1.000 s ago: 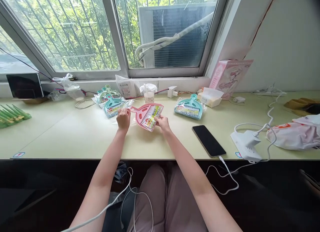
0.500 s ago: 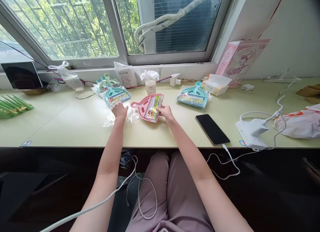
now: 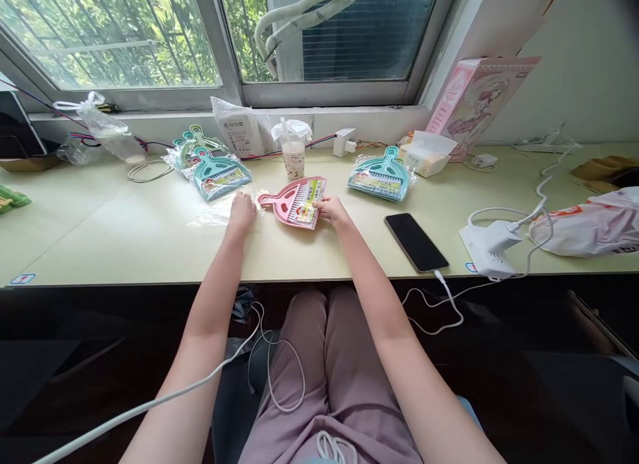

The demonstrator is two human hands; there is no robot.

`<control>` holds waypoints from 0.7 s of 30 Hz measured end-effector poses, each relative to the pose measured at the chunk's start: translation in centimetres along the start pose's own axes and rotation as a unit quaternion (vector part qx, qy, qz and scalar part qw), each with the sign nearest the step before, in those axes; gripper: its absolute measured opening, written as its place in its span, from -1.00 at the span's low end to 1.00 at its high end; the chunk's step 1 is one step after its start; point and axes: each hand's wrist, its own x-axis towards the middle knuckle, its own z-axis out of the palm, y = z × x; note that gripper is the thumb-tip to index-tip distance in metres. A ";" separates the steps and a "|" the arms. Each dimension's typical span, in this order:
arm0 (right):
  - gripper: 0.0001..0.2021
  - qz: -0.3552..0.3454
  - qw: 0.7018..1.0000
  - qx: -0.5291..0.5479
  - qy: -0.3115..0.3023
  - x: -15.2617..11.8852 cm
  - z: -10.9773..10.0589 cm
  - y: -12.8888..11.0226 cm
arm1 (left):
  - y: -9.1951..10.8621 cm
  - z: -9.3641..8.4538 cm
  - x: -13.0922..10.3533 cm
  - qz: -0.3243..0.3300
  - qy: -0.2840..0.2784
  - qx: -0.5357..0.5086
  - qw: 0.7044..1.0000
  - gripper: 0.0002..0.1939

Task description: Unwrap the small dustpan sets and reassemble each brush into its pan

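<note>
Head view: left hand off the pink handle, right hand alone on the set

The left hand, which gripped the handle a second ago, now rests on the crumpled clear film just left of the pink dustpan set. The right hand keeps its pinch on the set's right edge, so the hold has passed from two hands to one. The left fingers are bunched; whether they pinch the film cannot be told.

The set lies at mid-table in front of the person, handle toward the left hand. Its pan is fan-shaped, seemingly stiff plastic, with cut-out openings; pale bristles run in a row beside a glossy printed card. Teal sets in shiny, wrinkled wrap, one near the right, lie beyond on the smooth, pale table.
</note>
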 end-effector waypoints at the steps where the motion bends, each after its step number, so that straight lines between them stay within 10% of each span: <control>1: -0.89 -0.003 1.000 0.004 -0.004 0.1 0.0 0.1 | 0.1 -0.1 0.0 0.005 0.004 0.013 1.000 -0.61; 8: -0.89 -0.011 1.000 -0.008 0.001 0.2 1.1 0.0 | -0.6 -2.0 0.6 0.002 0.006 0.046 0.999 -0.76; 15: -0.87 -0.064 0.997 0.014 -0.049 -0.4 2.8 0.8 | 1.2 -3.4 -0.5 0.024 0.206 -0.047 0.977 -0.70; 21: -0.83 -0.110 0.989 0.054 -0.085 -0.6 4.2 1.2 | 2.4 -3.8 -1.3 0.102 0.228 -0.092 0.964 -0.71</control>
